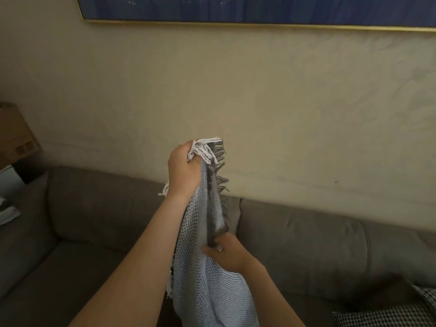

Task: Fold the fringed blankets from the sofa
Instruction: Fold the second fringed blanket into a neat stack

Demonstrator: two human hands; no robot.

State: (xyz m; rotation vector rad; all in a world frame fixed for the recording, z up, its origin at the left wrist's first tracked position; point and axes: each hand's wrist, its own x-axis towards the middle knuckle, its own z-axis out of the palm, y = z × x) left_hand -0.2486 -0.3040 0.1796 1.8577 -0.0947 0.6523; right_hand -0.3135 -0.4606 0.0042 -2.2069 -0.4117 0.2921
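A woven blanket (207, 274) in light grey and dark grey, with white and dark fringe, hangs in front of me above the brown sofa (306, 244). My left hand (185, 171) is raised high and grips the bunched fringed end at its top. Lower down, my right hand (227, 252) pinches the blanket's dark edge between thumb and fingers. The cloth drapes down between my forearms and runs out of view at the bottom.
A black-and-white checked cushion (387, 315) lies on the sofa seat at the lower right. A cardboard box (16, 135) and white papers (7, 208) stand past the sofa's left arm. A gold-framed blue picture (259, 8) hangs on the beige wall.
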